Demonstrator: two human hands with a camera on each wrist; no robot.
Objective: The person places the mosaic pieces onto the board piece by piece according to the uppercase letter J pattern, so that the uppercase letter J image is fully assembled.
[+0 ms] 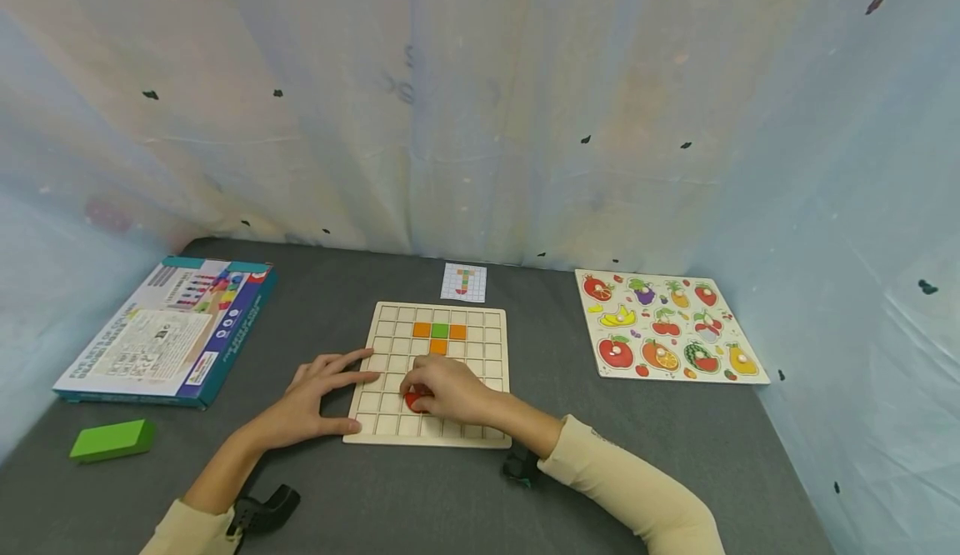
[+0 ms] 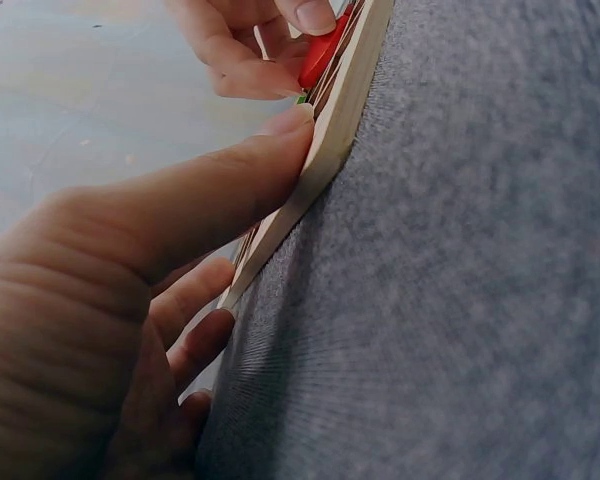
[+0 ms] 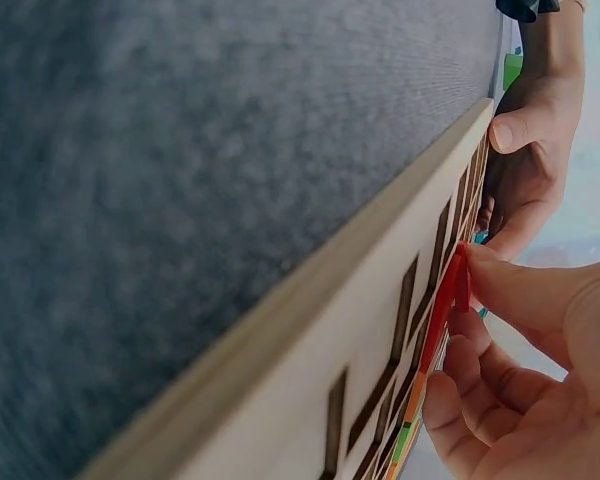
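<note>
A square wooden grid board (image 1: 371,422) lies on the grey table. Orange and green tiles (image 1: 439,331) form a short row near its far side, with another orange tile (image 1: 438,347) just below. My right hand (image 1: 453,390) is over the lower middle of the board, thumb and fingers pinching a red piece (image 3: 462,280) at the grid surface. How many red pieces are under the fingers I cannot tell. Along the board's left edge my left hand (image 1: 307,401) rests with spread, fairly straight fingers, the thumb (image 2: 270,150) touching the near left corner.
Behind the board lies a small pattern card (image 1: 463,282) showing a coloured J shape. A fruit puzzle board (image 1: 660,330) is at the right. On the left are a flat box (image 1: 165,330) and a green block (image 1: 112,440). Hanging sheeting borders the table's back.
</note>
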